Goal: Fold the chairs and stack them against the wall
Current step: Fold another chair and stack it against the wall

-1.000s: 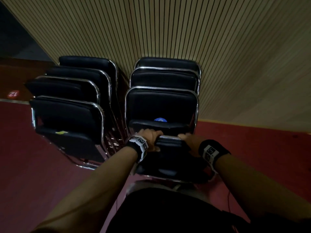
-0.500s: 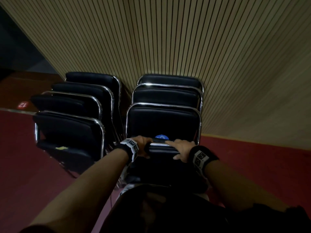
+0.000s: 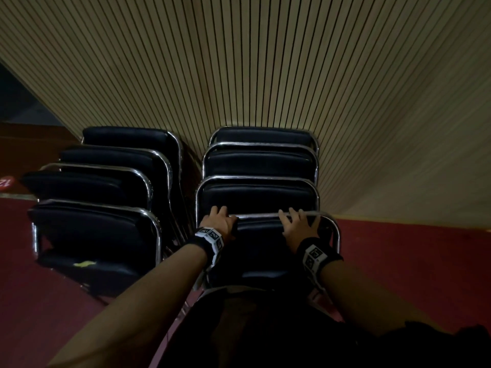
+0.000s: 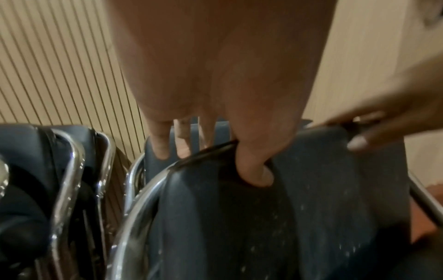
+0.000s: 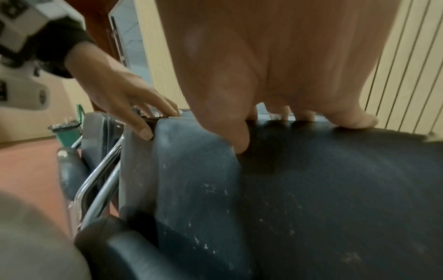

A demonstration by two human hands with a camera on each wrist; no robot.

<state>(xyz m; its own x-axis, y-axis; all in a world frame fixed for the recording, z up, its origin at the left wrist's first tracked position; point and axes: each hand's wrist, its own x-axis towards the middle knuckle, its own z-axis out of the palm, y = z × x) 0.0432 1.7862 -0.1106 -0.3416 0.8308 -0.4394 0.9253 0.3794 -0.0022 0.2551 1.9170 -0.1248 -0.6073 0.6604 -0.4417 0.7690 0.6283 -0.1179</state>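
Note:
A folded black chair (image 3: 265, 248) with a chrome frame stands upright at the front of the right stack (image 3: 260, 160), close against the chair behind it. My left hand (image 3: 218, 221) grips its top edge on the left, fingers over the far side and thumb pressed into the padding (image 4: 254, 174). My right hand (image 3: 299, 224) holds the top rail on the right, fingers draped over it and thumb on the near face (image 5: 239, 144). In the wrist views the chair's dark padding (image 4: 239, 227) (image 5: 311, 208) fills the lower frame.
A second stack of several folded chairs (image 3: 106, 208) leans against the slatted wall (image 3: 265, 62) just left of the right stack. Red floor (image 3: 411, 261) lies open to the right. A green bin (image 5: 68, 132) stands far off on the left.
The held chair has moved forward against the right stack and now covers the blue sticker on the chair behind. Both hands stayed on its top edge, the right sliding further right.

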